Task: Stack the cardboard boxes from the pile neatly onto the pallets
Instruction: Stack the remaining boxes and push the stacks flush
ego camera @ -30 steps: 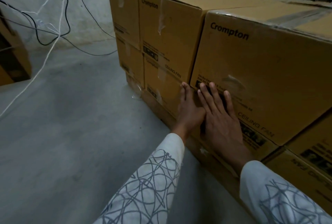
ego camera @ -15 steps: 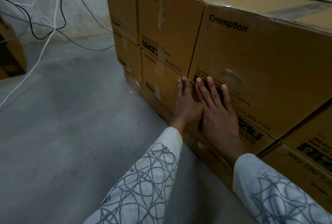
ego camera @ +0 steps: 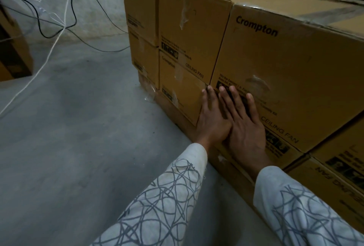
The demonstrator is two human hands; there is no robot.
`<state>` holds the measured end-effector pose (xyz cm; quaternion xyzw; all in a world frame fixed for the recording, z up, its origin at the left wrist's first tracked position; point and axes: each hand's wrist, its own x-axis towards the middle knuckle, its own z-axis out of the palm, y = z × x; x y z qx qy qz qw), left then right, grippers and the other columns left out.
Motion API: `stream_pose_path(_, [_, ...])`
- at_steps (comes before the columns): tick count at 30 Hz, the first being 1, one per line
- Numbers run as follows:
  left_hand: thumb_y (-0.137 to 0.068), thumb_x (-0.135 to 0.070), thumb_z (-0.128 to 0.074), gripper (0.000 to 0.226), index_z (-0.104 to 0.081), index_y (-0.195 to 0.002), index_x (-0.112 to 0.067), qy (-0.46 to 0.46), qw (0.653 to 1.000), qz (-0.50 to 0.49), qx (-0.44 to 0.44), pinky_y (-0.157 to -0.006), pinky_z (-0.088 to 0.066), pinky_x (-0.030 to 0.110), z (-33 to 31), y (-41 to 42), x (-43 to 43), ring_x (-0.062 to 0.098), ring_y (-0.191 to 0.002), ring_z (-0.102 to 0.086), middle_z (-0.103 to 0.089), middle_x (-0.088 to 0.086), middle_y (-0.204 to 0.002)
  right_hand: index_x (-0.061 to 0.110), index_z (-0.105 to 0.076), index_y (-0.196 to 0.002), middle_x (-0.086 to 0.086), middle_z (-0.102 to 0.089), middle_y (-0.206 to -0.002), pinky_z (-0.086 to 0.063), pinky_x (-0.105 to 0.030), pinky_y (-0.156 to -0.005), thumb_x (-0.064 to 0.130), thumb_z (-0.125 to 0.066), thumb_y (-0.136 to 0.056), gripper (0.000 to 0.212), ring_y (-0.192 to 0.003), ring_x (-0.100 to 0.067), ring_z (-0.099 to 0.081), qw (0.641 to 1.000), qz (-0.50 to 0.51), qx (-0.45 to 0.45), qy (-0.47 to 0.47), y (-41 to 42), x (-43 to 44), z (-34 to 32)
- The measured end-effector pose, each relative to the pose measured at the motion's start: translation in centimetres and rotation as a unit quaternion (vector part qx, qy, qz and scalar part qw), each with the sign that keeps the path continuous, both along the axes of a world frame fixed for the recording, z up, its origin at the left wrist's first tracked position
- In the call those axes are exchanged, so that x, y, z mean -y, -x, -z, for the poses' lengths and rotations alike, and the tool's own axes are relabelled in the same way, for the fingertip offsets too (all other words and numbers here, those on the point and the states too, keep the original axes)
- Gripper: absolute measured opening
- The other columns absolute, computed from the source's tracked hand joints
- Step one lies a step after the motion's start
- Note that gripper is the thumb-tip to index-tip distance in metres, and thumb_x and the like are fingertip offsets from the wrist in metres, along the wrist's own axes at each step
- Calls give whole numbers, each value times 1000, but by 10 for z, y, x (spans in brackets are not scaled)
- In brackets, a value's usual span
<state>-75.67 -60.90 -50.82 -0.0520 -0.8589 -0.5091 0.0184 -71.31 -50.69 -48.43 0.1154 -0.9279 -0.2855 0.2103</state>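
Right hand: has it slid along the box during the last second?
No. The right hand still presses flat low on the near Crompton box, fingertips just right of that box's left edge as before; only the camera shifted slightly.

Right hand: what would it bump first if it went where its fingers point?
The right hand lies flat on the big box; fingers-first it would likely just slide up that box's side, meeting nothing else.
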Motion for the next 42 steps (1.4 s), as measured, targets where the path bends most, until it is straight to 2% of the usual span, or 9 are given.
stream_pose_path(5, [-96,-37,-60,103,20,-161,-29,31,999,-17,-10,-122,-30,45,0,-3,-7,16,-159,3,31,-10,-167,10,29,-157,-8,40,-162,21,-48,-122,62,-25,-102,93,-151,-25,34,999,-1,-18,-31,-4,-9,3])
stream_pose_path(12, [-95,-28,-60,104,19,-161,-30,20,1000,-8,-3,-119,-35,44,-6,-5,-4,19,-159,-6,29,-10,-167,10,29,-156,-8,40,-162,18,-48,-124,64,-22,-100,94,-151,-25,34,1000,-1,-15,-14,-1,-8,5])
stream_pose_path(16, [-96,-26,-59,101,16,-163,-30,19,1000,3,-15,-125,-24,45,-2,-8,2,16,-158,8,26,-9,-169,9,27,-158,-10,38,-164,18,-50,-123,66,-28,-99,98,-153,-26,32,1000,-12,4,5,-9,-4,8])
stream_pose_path(23, [-97,-35,-59,96,9,-163,-37,36,998,-47,-2,-126,-14,53,7,-11,34,20,-159,8,16,-10,-171,6,38,-151,-15,47,-157,18,-52,-123,59,-12,-98,90,-148,-29,39,998,-41,52,-23,-6,26,7])
stream_pose_path(28, [-101,-34,-53,87,8,-163,-39,67,990,-122,6,-127,-10,54,1,-17,82,24,-159,5,6,-5,-173,9,26,-158,-14,38,-163,15,-53,-124,72,-29,-98,103,-152,-31,33,996,-87,22,9,17,75,12])
stream_pose_path(31, [-105,-28,-44,76,4,-164,-36,79,981,-179,13,-128,-8,48,-3,-10,109,26,-158,0,-2,-4,-173,10,25,-158,-14,36,-164,7,-53,-127,65,-29,-101,96,-153,-32,30,991,-131,15,2,36,110,12])
stream_pose_path(35, [-105,-25,-46,72,-7,-165,-35,-23,970,-240,16,-127,-17,46,-7,10,138,26,-157,-13,-19,-2,-171,5,26,-157,-16,35,-164,9,-54,-127,52,-17,-106,82,-152,-33,30,990,-143,12,-2,78,147,-3])
stream_pose_path(39, [-101,-50,-47,70,-15,-163,-40,-240,926,-283,60,-125,-27,49,-24,12,142,22,-155,-25,-28,0,-168,0,27,-155,-18,37,-162,17,-57,-123,56,-15,-106,86,-150,-35,36,989,-114,92,-4,108,171,-30])
stream_pose_path(42, [-97,-64,-42,76,-11,-163,-42,-255,925,-257,118,-123,-31,50,-57,33,134,23,-152,-32,-28,-1,-168,-2,29,-153,-23,38,-160,9,-56,-126,51,-29,-107,91,-150,-38,32,986,-113,99,-68,120,175,-41])
